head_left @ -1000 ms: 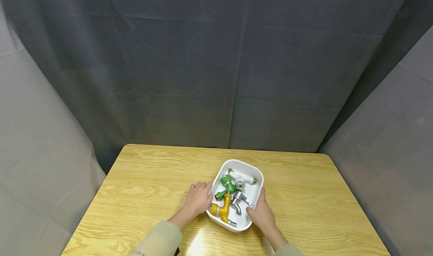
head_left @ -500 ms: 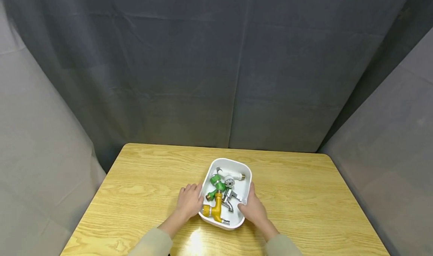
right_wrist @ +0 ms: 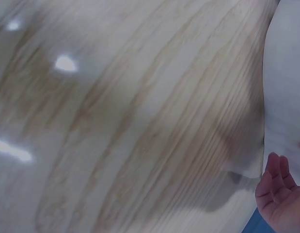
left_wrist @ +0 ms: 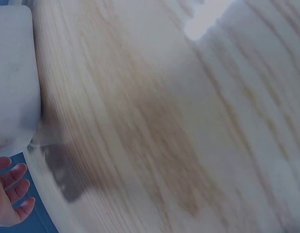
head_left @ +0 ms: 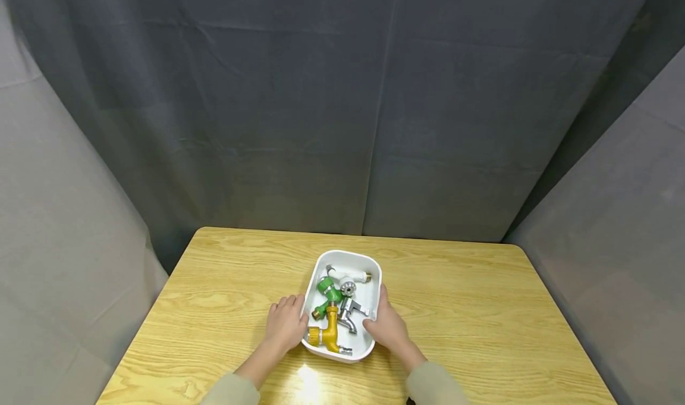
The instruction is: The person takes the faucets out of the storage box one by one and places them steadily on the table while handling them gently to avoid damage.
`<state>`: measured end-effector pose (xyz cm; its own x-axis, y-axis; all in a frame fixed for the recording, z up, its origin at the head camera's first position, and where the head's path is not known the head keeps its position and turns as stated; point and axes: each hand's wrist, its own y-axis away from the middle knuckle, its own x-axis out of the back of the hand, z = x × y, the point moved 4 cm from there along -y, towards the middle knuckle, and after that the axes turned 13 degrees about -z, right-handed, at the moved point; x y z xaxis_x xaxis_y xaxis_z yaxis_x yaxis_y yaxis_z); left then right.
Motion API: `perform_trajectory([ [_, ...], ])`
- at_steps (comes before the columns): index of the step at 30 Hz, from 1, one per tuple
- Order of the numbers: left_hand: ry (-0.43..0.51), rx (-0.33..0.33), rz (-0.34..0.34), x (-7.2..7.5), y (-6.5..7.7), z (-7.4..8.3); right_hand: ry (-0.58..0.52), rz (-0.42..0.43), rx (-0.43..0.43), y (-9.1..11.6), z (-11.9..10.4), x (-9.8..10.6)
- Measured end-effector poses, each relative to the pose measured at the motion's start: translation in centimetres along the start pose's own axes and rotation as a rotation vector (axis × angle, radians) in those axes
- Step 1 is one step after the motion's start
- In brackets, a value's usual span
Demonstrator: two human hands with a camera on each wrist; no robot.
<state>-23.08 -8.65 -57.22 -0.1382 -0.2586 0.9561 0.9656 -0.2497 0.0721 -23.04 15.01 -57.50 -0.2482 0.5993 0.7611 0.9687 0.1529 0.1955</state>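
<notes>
A white rectangular tub point(head_left: 350, 262) with rounded corners sits between both hands in the head view, turned slightly. Inside lie a yellow tap point(head_left: 330, 335), a green tap point(head_left: 333, 295), a small chrome tap point(head_left: 348, 311) and a white tap point(head_left: 340, 275) with a round chrome knob. My left hand point(head_left: 286, 322) grips the tub's left side near the front corner. On the opposite side my right hand point(head_left: 389, 326) holds the wall, thumb over the rim. Both wrist views show bent fingertips by the tub's outer wall, at the left hand point(left_wrist: 14, 191) and right hand point(right_wrist: 280, 201).
The wooden table point(head_left: 471, 310) has rounded far corners and a glossy reflection near the front. A dark grey curtain point(head_left: 267, 125) hangs behind it. Light grey cloth panels point(head_left: 64, 244) flank the table on both sides.
Both hands have carried the tub leftward across the table together, and it has turned a little straighter. The taps keep their places inside, and both hands keep their hold.
</notes>
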Motion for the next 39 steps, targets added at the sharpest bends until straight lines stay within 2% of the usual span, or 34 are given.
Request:
perform_trajectory([
  [7,0.020,0.037,0.000,0.4,0.8,-1.3,0.002,-0.025,0.013,-0.6,-1.4,-0.7],
  [16,0.045,0.066,0.037,0.7,2.0,-3.0,0.010,-0.053,0.032,-1.5,-2.6,-2.0],
  [25,0.030,0.086,0.056,1.1,2.6,-4.5,-0.009,-0.077,0.032,-2.1,-4.0,-2.9],
  [39,0.043,0.132,0.048,1.8,3.8,-6.7,-0.033,-0.068,0.081,-2.5,-6.3,-4.3],
])
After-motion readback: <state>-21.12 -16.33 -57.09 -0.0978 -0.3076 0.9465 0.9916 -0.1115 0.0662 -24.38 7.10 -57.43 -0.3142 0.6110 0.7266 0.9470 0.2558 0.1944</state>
